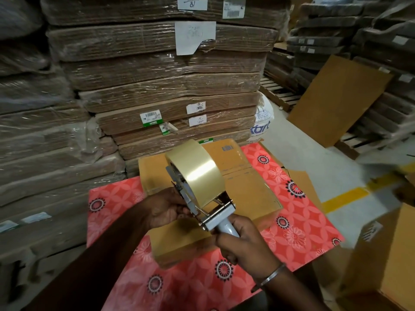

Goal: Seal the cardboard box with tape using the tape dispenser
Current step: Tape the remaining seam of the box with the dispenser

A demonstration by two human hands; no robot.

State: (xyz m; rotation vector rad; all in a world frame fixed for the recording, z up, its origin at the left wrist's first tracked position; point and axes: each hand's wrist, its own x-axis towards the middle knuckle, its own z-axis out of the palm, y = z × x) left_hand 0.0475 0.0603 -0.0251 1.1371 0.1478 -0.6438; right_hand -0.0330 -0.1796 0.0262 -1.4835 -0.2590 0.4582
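Gripping the white handle of the tape dispenser (202, 189), your right hand (244, 245) has its fingers curled fully round it and holds the tool in the air above the cardboard box (244, 189). Your left hand (167, 205) is at the metal frame on the left side of the dispenser, fingers curled against the parts below the roll; you cannot tell whether they pinch the tape end.

The box lies closed on a red cloth (112, 198) with a floral print, directly below the dispenser. Its contents are hidden. It is plain brown, with a small printed label near its far edge and faint printed lines across the top. Glossy strips of tape run over its near end and its left edge.

The dispenser carries a large roll of tan glossy tape on a grey metal frame, with a roller bar just above the handle.

Wrapped stacks of flat cardboard (157, 86) stand behind the cloth. A second box (381, 254) sits at your right.
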